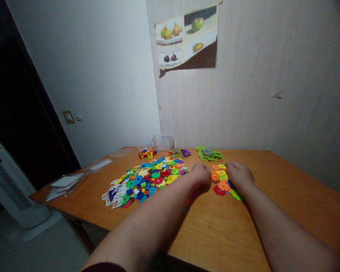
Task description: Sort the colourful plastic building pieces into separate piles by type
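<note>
the small cluster of orange, yellow, red and green flower-shaped plastic discs lies on the brown wooden table between the two hands, its long axis running away from the person. the right hand is nearer, against its right edge; the left hand is just beside its left. both hands' fingers look curled, but how far open they are, or whether they grip anything, i cannot tell.
</note>
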The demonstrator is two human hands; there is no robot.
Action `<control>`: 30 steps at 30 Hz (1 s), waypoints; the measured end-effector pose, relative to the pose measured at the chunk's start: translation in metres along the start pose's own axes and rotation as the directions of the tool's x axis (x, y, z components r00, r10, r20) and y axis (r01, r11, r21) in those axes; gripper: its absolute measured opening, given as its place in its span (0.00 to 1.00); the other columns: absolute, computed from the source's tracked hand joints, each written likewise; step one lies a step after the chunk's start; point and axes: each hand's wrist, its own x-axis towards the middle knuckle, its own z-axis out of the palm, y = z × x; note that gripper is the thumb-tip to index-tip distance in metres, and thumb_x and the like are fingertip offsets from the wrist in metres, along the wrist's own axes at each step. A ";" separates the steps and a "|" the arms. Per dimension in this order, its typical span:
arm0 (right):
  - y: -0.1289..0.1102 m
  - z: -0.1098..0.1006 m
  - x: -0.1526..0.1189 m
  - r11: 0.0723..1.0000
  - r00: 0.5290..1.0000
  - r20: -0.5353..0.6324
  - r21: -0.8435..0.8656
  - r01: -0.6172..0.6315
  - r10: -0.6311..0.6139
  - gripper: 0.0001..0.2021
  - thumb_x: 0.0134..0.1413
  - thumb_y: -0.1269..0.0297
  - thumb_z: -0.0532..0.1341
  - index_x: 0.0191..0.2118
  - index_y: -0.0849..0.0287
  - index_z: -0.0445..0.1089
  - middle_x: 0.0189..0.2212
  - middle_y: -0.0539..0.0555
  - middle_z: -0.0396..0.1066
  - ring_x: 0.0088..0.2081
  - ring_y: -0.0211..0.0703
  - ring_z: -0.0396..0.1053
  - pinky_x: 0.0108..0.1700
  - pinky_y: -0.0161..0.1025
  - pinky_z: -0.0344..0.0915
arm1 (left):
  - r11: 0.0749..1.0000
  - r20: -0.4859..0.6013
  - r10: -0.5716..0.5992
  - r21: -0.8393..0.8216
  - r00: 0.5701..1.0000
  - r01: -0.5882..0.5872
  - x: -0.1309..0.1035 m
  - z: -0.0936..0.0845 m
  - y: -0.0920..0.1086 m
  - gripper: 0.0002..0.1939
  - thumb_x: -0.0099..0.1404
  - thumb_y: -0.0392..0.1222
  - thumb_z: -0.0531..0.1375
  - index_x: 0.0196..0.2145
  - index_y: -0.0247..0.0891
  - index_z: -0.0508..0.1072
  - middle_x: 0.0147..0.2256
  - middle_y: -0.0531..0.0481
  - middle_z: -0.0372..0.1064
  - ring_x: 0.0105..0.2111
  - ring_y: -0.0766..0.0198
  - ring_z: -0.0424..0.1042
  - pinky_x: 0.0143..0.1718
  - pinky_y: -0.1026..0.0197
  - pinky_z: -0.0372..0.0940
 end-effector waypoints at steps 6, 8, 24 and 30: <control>-0.003 -0.001 0.000 0.994 0.996 0.088 -0.109 0.032 -0.023 0.27 0.65 0.53 0.45 0.37 0.58 0.79 0.36 0.60 0.80 0.37 0.47 0.72 0.32 0.37 0.58 | 0.997 0.042 0.018 -0.072 0.999 -0.015 0.001 0.023 0.002 0.04 0.58 0.30 0.61 0.29 0.33 0.77 0.19 0.53 0.64 0.18 0.69 0.59 0.22 0.65 0.56; -0.006 -0.001 -0.002 0.990 0.992 0.122 -0.129 0.050 -0.034 0.27 0.65 0.53 0.44 0.37 0.58 0.80 0.36 0.60 0.80 0.37 0.48 0.73 0.33 0.37 0.58 | 0.997 0.066 0.035 -0.077 0.997 -0.030 0.001 0.023 0.001 0.05 0.58 0.29 0.60 0.30 0.32 0.78 0.19 0.54 0.64 0.18 0.69 0.59 0.23 0.65 0.56; -0.008 0.014 -0.015 0.889 0.916 0.364 -0.345 0.301 -0.169 0.30 0.64 0.47 0.49 0.67 0.49 0.65 0.68 0.61 0.61 0.68 0.63 0.56 0.61 0.69 0.54 | 0.949 -0.050 0.134 0.295 0.990 -0.113 0.005 -0.098 -0.035 0.19 0.60 0.29 0.59 0.48 0.32 0.79 0.45 0.44 0.78 0.43 0.61 0.75 0.43 0.65 0.67; -0.009 0.013 -0.016 0.894 0.912 0.369 -0.329 0.306 -0.177 0.29 0.64 0.50 0.48 0.67 0.49 0.65 0.67 0.60 0.62 0.68 0.60 0.57 0.62 0.67 0.54 | 0.869 0.062 0.092 0.483 0.994 -0.111 -0.016 -0.132 -0.050 0.16 0.54 0.28 0.61 0.40 0.35 0.81 0.37 0.50 0.78 0.38 0.61 0.73 0.40 0.65 0.65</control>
